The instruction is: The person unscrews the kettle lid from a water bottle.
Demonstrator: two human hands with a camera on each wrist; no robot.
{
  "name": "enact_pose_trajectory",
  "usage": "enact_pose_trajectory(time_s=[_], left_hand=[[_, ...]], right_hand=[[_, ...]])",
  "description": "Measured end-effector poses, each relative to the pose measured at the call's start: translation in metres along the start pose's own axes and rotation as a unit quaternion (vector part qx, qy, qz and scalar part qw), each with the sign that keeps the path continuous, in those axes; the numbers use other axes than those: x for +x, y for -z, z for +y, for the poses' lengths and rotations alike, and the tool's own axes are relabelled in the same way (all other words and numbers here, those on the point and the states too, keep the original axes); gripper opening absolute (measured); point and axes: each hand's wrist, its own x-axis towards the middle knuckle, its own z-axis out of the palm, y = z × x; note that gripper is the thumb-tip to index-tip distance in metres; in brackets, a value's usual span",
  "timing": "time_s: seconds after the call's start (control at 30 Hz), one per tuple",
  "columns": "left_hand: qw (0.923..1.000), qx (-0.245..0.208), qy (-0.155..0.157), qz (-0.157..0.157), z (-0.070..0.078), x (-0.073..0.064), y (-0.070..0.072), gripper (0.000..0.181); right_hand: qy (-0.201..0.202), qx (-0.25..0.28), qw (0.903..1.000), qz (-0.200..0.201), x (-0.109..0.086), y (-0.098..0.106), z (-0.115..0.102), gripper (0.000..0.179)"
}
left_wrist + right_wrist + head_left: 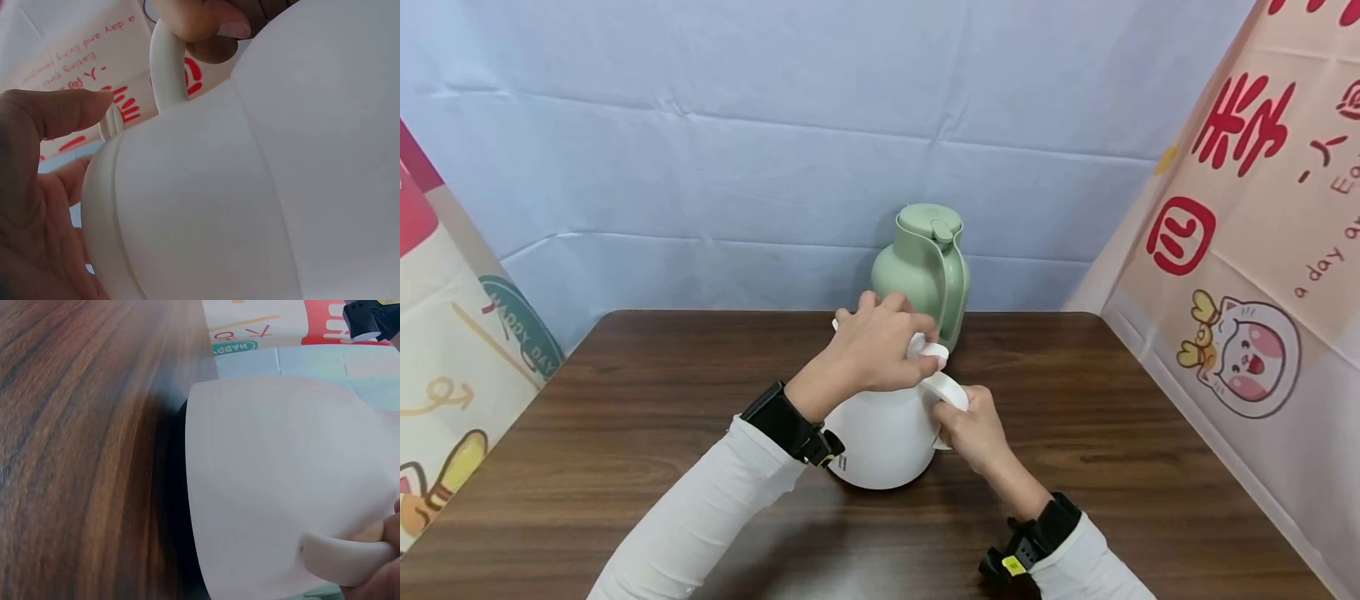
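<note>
A white thermos jug (pixel 880 442) is upright near the middle of the wooden table, its base right at the tabletop. My right hand (pixel 976 425) grips the jug's handle (pixel 347 559) from the right side. Over the top, my left hand (pixel 880 346) holds the white lid (pixel 100 206), with fingers spread round its edge and the thumb at the small lid tab (pixel 112 122). Much of the lid is hidden by this hand in the head view. The right wrist view shows the jug's smooth side close up.
Behind the white jug stands a green thermos jug (pixel 910 279) near the back edge of the brown table (pixel 647 392). A pale blue cloth (pixel 700 167) hangs behind the table. Printed cloths hang at the left and right sides.
</note>
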Motion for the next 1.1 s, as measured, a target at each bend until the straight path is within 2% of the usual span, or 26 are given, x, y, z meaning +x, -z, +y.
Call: enact_pose_trajectory(time_s=[0.17,0.57,0.73,0.97,1.1], left_hand=[[0.9999,0.000,0.017,-0.003,0.004,0.002,0.000,0.028],[0.9993,0.016,0.034,-0.008,0.007,0.006,0.003,0.035],[0.9996,0.018,0.018,-0.013,0.002,0.007,0.005,0.037],[0.9983,-0.018,-0.029,-0.046,-0.007,0.007,0.009,0.033],[0.9985,-0.013,-0.027,-0.047,-0.005,0.006,0.009,0.031]], right_hand=[[0.005,-0.007,0.9999,-0.006,0.001,0.002,0.000,0.026],[0.009,-0.030,0.9995,-0.002,0.002,0.001,-0.002,0.028],[0.017,-0.035,0.9992,-0.007,0.002,0.000,-0.003,0.026],[0.010,-0.029,0.9995,-0.008,0.001,-0.001,-0.004,0.022],[0.006,-0.028,0.9996,0.000,0.000,-0.002,-0.004,0.024]])
